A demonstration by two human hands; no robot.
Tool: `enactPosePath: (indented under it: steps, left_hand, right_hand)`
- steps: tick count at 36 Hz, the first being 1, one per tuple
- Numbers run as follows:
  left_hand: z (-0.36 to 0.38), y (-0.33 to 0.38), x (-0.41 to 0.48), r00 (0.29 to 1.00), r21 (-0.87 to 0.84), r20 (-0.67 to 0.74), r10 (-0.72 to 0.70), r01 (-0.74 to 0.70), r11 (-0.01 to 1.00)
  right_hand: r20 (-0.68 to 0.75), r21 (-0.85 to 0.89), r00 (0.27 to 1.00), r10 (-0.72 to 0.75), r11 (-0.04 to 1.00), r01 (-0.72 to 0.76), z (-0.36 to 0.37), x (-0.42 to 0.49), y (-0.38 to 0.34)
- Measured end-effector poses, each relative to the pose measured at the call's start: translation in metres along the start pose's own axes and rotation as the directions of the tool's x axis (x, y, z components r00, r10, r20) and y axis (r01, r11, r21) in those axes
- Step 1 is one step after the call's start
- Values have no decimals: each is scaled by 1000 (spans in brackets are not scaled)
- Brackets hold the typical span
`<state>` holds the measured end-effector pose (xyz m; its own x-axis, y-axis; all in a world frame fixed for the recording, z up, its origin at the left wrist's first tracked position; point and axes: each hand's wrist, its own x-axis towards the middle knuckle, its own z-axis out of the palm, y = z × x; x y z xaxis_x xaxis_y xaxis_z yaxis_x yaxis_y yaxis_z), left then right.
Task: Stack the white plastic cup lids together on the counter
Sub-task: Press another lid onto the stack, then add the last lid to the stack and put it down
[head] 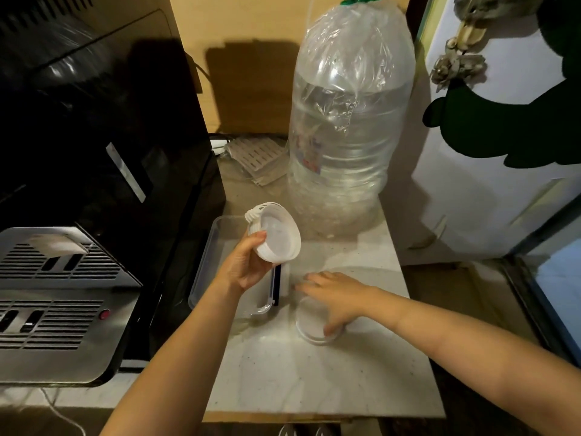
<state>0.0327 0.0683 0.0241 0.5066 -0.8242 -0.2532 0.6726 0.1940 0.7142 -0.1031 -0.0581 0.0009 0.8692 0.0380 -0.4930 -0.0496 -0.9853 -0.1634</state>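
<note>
The left hand [243,267] holds a stack of white lids [274,234] up in the air. The thumb is on the near edge of the stack and the fingers wrap round behind it. The stack is tipped, so its flat round face looks toward the camera. It hangs above the far end of a clear tray [204,262].

The right hand [334,298] lies flat over one lid [309,328] on the counter [298,372]. The fingers are spread wide and point left. The thumb presses on the near rim of that lid. The hand is not closed round it; it just rests on top. This lid lies flat and looks clear or very pale, so it is hard to tell from the counter.

The tray sits on the left side of the counter, next to a big black machine [103,146]. A dark blue strip [276,286] runs along the right side of the tray, between the two hands.

A big water bottle [349,130] stands at the back of the counter. It has a thin plastic bag over it. A white fridge [490,184] stands to the right. A grey slotted piece [256,155] lies at the back, left of the bottle.
</note>
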Motion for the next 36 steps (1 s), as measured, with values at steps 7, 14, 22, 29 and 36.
enactPosePath:
  steps: [7, 14, 22, 29, 36]
  left_hand:
    - [-2, -3, -6, 999, 47, 31, -27, 26, 999]
    - [-4, -3, -9, 999, 65, 44, -25, 22, 998]
    - [-3, 0, -8, 999, 76, 49, -22, 18, 997]
    - [-2, 8, -5, 1000, 19, 28, 9, -10, 1000]
    - [1, 16, 1, 1000, -61, 3, 28, -28, 998]
  right_hand:
    - [48, -440, 997, -56, 895, 72, 21, 15, -19]
    - [76, -484, 997, -19, 874, 54, 17, 14, -28]
    - [-7, -410, 999, -33, 912, 27, 4, 7, -24]
    - [-208, 14, 967, 149, 989, -150, -37, -5, 6]
    - [-495, 437, 799, 342, 892, -112, -96, -36, 28]
